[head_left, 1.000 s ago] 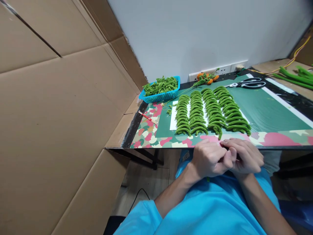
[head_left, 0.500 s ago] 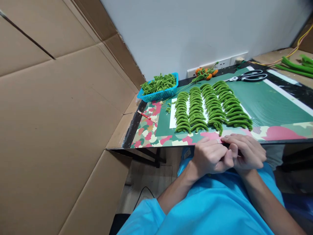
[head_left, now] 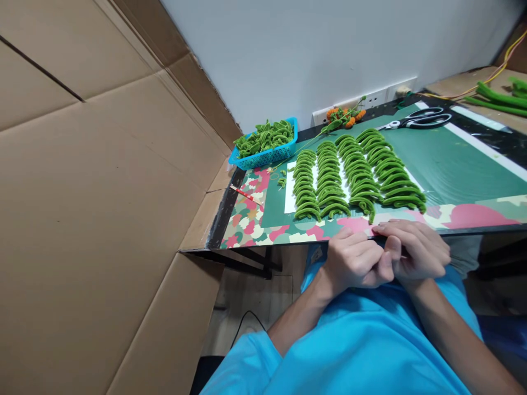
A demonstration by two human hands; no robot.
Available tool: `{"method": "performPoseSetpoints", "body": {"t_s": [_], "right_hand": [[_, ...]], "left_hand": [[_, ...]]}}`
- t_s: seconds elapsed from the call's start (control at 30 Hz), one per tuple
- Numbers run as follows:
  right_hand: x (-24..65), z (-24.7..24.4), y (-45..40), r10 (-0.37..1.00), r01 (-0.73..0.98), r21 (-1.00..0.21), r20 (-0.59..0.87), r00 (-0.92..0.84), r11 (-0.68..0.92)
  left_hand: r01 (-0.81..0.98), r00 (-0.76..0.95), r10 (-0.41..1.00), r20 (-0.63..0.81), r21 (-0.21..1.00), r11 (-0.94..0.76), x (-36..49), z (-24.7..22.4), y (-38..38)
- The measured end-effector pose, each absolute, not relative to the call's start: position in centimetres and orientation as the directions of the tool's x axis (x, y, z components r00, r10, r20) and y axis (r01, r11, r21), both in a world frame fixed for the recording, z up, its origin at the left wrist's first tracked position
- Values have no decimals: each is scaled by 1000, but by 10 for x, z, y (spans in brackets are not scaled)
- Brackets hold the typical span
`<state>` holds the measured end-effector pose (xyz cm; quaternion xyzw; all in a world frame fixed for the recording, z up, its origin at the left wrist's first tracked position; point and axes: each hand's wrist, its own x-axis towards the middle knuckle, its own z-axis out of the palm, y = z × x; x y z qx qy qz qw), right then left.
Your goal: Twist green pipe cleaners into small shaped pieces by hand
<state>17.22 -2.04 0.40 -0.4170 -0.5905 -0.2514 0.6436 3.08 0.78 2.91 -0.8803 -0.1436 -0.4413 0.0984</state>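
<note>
My left hand (head_left: 354,259) and my right hand (head_left: 416,250) rest together at the table's front edge, fingers curled in and thumbs meeting. Whatever they may hold is hidden by the fingers. Just beyond them, curved green fuzzy pieces (head_left: 360,184), looking like bent chenille stems, lie overlapped in several rows on a white sheet (head_left: 290,197). The nearest piece in the third row ends close to my left hand's knuckles. Beneath the sheet is a green mat (head_left: 461,175) with a camouflage-patterned border.
A blue basket (head_left: 263,159) heaped with similar green pieces stands at the back left. Orange flowers on stems (head_left: 346,116), black-handled scissors (head_left: 424,118) and a power strip (head_left: 376,99) are at the back. A red-and-white strip (head_left: 246,195) lies left; cardboard (head_left: 102,219) walls that side.
The view has shifted slightly, with the table sitting a little higher in the picture. Both hands keep the same closed pose, and the green pieces stay in place.
</note>
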Motion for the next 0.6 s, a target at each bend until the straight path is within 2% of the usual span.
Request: {"method": "performPoseSetpoints", "body": {"t_s": [0.1, 0.27, 0.4, 0.6], "right_hand": [[173, 1, -21, 177, 810, -251, 967, 183, 531], [172, 2, -21, 182, 806, -254, 966, 184, 534], [172, 4, -20, 173, 813, -246, 968, 180, 527], [171, 5, -21, 179, 812, -249, 967, 181, 528]], "left_hand": [[349, 613, 166, 773, -76, -934, 30, 29, 7], [328, 540, 148, 829, -45, -944, 31, 33, 6], [341, 552, 140, 822, -69, -938, 30, 32, 6], [349, 683, 140, 717, -153, -925, 27, 21, 8]]}}
